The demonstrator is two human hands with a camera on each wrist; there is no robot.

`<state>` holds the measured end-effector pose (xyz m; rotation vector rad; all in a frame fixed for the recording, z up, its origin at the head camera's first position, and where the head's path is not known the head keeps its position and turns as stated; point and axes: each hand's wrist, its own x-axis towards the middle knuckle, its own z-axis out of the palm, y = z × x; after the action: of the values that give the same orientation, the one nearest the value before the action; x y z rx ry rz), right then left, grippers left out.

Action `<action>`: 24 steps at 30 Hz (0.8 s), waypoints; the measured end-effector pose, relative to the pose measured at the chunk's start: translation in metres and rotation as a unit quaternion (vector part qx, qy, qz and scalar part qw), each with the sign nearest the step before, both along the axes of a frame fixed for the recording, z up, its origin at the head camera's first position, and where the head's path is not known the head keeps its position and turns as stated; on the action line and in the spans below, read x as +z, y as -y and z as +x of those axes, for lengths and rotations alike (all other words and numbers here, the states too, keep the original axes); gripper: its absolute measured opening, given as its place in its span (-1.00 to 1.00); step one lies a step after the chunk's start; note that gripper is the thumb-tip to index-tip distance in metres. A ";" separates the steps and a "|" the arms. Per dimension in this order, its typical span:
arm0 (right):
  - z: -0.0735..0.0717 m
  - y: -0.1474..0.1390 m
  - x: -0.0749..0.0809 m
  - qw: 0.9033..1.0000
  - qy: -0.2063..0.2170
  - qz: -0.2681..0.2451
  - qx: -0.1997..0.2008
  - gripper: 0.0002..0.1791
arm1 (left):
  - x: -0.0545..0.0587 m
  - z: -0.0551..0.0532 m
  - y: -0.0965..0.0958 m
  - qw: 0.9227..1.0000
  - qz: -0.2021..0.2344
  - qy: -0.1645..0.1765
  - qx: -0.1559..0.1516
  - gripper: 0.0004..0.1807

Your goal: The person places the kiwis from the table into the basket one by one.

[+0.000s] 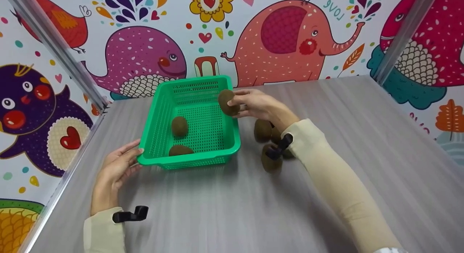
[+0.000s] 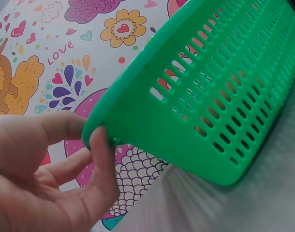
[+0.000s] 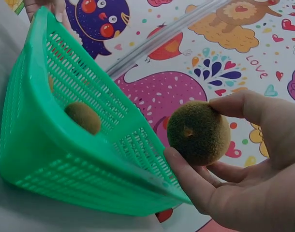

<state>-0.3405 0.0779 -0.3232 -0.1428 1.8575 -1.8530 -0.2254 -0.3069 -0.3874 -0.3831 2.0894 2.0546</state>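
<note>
A brown fuzzy kiwi (image 3: pixel 198 133) is pinched between the thumb and fingers of my right hand (image 1: pixel 255 103), at the right rim of a green plastic basket (image 1: pixel 199 159). My left hand (image 1: pixel 117 166) grips the basket's near left corner, and in the left wrist view the thumb and fingers (image 2: pixel 103 159) pinch its rim. Inside the basket lie two kiwis, one toward the left side (image 1: pixel 179 127) and another (image 1: pixel 180 150) partly hidden behind the near wall. Several more kiwis (image 1: pixel 262 130) sit on the table right of the basket, partly covered by my right forearm.
The grey wood-grain table (image 1: pixel 203 209) runs back to a wall (image 1: pixel 214 39) printed with cartoon animals. Metal posts (image 1: pixel 54 46) stand at the left and right corners. Black camera mounts (image 1: pixel 130 215) are strapped on both wrists over beige sleeves.
</note>
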 end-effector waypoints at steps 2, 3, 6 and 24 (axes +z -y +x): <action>0.000 0.006 0.000 1.000 0.001 0.003 0.002 -0.27 | 0.000 0.000 0.000 1.000 -0.001 -0.003 -0.003 -0.30; -0.001 0.009 0.000 1.000 0.003 0.006 0.002 -0.25 | 0.000 0.000 0.000 1.000 -0.002 -0.004 -0.005 -0.31; -0.002 0.018 -0.002 1.000 0.008 0.016 0.004 -0.21 | -0.001 0.000 -0.001 1.000 -0.003 -0.008 -0.006 -0.31; -0.001 0.062 -0.009 0.997 0.034 0.062 0.040 -0.15 | 0.000 0.002 0.000 1.000 -0.001 -0.006 0.002 -0.32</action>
<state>-0.3418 0.0155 -0.3326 -0.1081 1.8855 -1.6628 -0.2238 -0.3066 -0.3873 -0.3769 2.0985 2.0636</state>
